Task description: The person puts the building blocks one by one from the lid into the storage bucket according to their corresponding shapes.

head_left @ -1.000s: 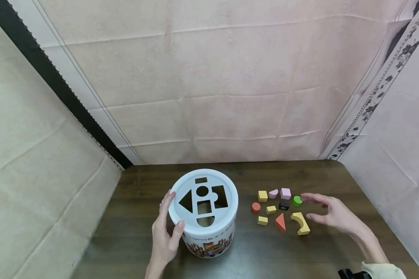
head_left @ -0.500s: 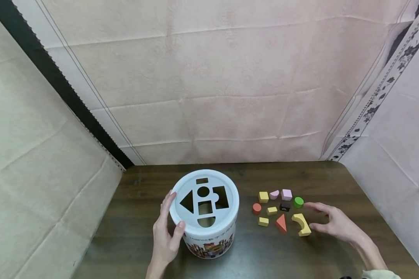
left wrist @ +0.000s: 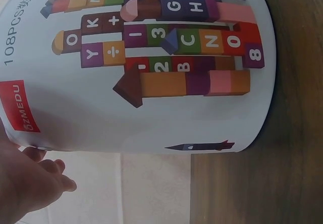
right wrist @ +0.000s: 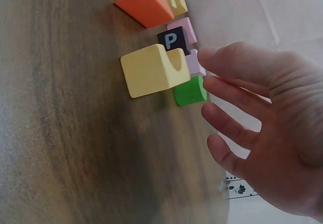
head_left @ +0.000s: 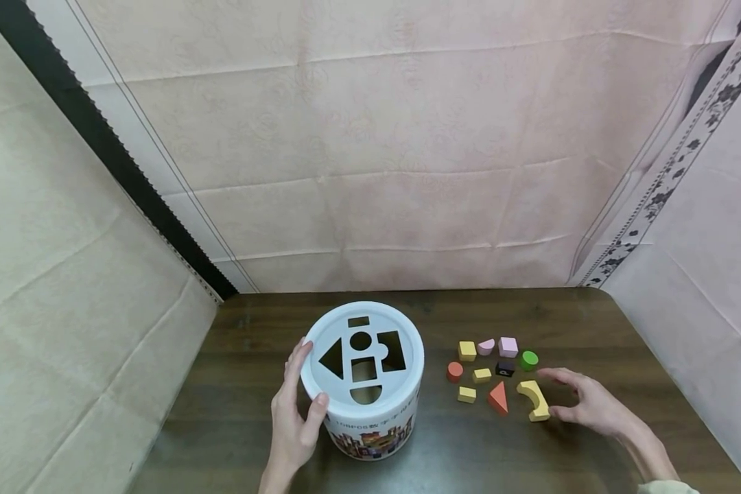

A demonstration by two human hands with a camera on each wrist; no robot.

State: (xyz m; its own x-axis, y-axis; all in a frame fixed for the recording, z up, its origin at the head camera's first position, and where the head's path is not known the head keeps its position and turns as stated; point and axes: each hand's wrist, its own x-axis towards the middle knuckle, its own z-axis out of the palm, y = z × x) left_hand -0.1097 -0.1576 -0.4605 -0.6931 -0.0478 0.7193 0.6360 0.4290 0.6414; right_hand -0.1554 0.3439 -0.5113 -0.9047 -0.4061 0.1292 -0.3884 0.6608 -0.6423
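Right of the bucket (head_left: 370, 413), gripped by the left hand (head_left: 293, 417), yellow arch (head_left: 537, 397)'s laid front-to-back-ish, just short of the empty, loosely spread right hand (head_left: 593, 405).

There are 4 yellow blocks (head_left: 466, 350), 2 pink blocks (head_left: 508, 347), 2 red blocks (head_left: 497, 398), 1 green block (head_left: 529, 360), 1 black block (head_left: 505, 368), 1 bucket (head_left: 373, 439), 1 lid (head_left: 401, 384), 6 holes (head_left: 361, 341), 2 hands (head_left: 293, 418).

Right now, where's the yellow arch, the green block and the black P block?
Yellow arch (head_left: 538, 396), head view: middle of its curve.
Green block (head_left: 529, 360), head view: round face.
Black P block (right wrist: 171, 41), right wrist view: lettered face.
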